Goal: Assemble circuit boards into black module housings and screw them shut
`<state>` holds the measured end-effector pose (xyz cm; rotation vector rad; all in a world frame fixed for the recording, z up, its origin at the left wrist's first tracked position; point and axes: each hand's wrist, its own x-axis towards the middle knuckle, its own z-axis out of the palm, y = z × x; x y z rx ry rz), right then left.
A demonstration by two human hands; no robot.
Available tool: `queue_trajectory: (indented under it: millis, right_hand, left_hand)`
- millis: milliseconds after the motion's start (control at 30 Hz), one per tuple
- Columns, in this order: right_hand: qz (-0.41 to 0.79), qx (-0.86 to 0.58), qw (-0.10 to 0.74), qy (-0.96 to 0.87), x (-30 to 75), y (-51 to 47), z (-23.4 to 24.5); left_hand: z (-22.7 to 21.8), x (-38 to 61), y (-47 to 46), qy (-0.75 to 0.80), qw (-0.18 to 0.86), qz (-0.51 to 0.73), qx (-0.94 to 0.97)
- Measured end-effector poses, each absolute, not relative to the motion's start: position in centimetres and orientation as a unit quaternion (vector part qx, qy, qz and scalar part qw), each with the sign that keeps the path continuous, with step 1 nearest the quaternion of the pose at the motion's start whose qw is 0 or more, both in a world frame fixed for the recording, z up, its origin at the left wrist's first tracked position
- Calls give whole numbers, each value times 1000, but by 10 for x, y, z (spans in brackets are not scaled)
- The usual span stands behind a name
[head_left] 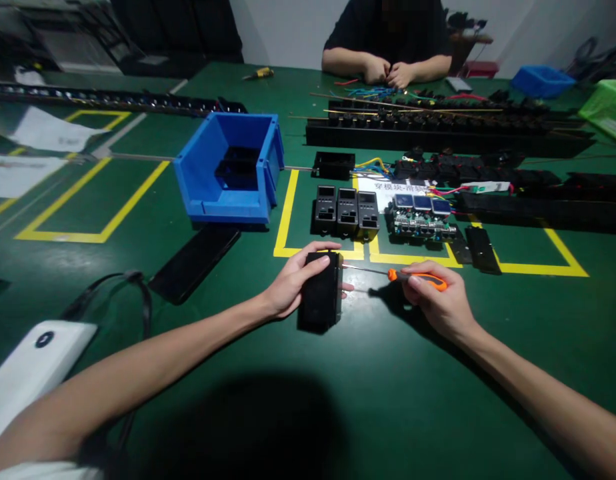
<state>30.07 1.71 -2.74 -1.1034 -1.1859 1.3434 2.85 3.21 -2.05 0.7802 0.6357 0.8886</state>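
In the head view my left hand (291, 281) is wrapped around a black plastic housing (319, 293), thumb on its upper face. My right hand (445, 300) grips an orange and black screwdriver (421, 277). The screwdriver's thin shaft points left, and its tip is at the housing's right side; whether it touches a screw is too small to tell. Beyond my hands, three black housings (347, 212) stand in a row. Right of them are green circuit boards (422, 227) with small screens, and a flat black piece (483, 249) lies beside those.
A blue bin (223, 212) with black parts inside stands left of the housings. Near it lies a black phone (195, 263). A white power bank (38, 360) with a cable is at lower left. Long black rails (438, 137) and wires cross the back; another person (388, 47) sits opposite.
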Motion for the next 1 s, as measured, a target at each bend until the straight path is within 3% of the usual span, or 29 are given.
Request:
queue_trajectory:
  millis: [367, 567, 833, 1000]
  right_hand:
    - [553, -457, 477, -508, 308, 17, -35]
    - [560, -476, 469, -490, 304, 16, -25]
    - [529, -508, 376, -566, 309, 16, -20]
    - [573, -503, 301, -572, 311, 22, -11]
  left_hand:
    - [-14, 32, 32, 334, 779, 391, 359]
    - [-15, 35, 28, 376, 725, 397, 419]
    - [-26, 40, 15, 418, 636, 472, 445]
    - [-26, 39, 15, 406, 622, 474, 473]
